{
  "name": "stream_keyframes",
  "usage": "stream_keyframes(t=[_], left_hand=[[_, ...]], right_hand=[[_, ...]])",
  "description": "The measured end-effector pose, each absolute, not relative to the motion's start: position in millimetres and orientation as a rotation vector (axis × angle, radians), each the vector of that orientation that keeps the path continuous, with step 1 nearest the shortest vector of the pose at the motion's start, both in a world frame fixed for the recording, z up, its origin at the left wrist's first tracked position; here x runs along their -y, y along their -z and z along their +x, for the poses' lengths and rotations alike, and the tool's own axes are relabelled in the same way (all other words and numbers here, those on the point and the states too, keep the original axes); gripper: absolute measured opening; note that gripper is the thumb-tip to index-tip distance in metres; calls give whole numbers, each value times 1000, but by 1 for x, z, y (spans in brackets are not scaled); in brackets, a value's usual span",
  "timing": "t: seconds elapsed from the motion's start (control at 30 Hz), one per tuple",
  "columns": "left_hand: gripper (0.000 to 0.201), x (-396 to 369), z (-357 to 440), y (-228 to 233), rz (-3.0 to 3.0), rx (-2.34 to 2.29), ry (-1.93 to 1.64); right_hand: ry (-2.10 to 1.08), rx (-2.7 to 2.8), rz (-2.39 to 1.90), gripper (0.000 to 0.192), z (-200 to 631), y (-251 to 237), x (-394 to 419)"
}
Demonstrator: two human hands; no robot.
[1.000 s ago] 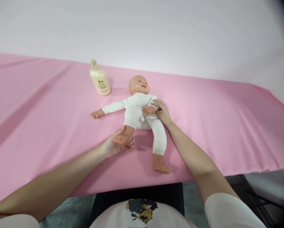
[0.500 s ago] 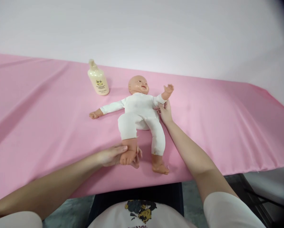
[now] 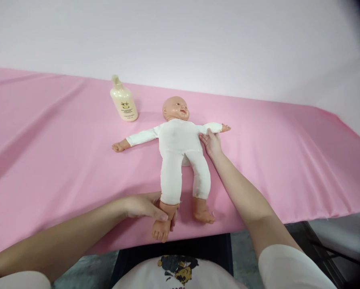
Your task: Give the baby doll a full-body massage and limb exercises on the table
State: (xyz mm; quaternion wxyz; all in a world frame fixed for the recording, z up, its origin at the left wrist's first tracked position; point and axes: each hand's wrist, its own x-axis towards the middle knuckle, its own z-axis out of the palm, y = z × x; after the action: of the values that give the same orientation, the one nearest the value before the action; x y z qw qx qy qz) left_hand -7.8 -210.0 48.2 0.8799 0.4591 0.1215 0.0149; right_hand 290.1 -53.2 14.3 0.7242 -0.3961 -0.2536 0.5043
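Note:
A baby doll in a white cloth suit lies face up, its head away from me and turned to the right. My left hand is closed around the ankle of the doll's leg on my left, thumb on top and some fingers hidden beneath. That leg is stretched out toward me, with the foot at the table's near edge. Beside the doll's torso, my right hand has its fingers apart and touches the underside of the outstretched arm. Part of the right hand's fingers is hidden.
A cream-coloured pump bottle with a cartoon label stands left of the doll's head. Pink cloth covers the table, and a white wall rises behind it. A dark seat edge shows below the near edge.
My left hand has drawn the doll's leg toward me, straightening the bent knee. The doll's arm beside my right hand has gone from raised to flat outward. My right hand has hardly moved.

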Motion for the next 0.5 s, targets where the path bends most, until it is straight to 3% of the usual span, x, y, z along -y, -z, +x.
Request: stream_keyframes(t=[0.5], left_hand=[[52, 195, -24, -46, 652, 36, -108]], right_hand=[[-1007, 809, -892, 35, 282, -20, 62]])
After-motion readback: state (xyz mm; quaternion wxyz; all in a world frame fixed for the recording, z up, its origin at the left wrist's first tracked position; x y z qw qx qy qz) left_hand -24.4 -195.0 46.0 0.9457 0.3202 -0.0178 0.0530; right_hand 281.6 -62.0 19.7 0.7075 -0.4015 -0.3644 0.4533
